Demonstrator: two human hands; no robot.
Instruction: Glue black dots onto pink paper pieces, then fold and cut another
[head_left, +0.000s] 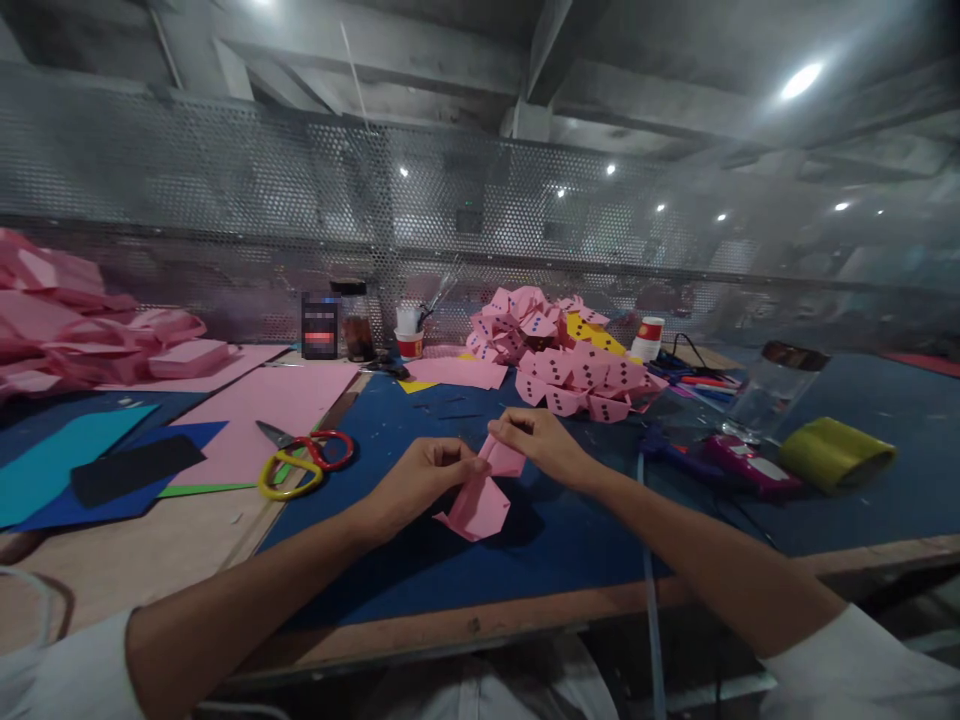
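A folded piece of pink paper (484,508) is held over the blue work surface (405,580), near the front edge. My left hand (429,476) pinches its left side between thumb and fingers. At its upper right, my right hand (541,440) grips the same paper, fingers closed on a fold. The paper's lower part flares out below my hands. Just beyond my right hand lies a pile of folded pink paper pieces (581,378) marked with dark dots. Scissors (300,465) with red and yellow handles lie to the left of my left hand.
Pink paper strips (97,320) heap at the far left, beside blue and teal sheets (67,460). At the right are a purple glue gun (697,455), a tilted clear jar (780,390) and a yellow roll (836,455). A perforated metal screen (450,215) stands behind.
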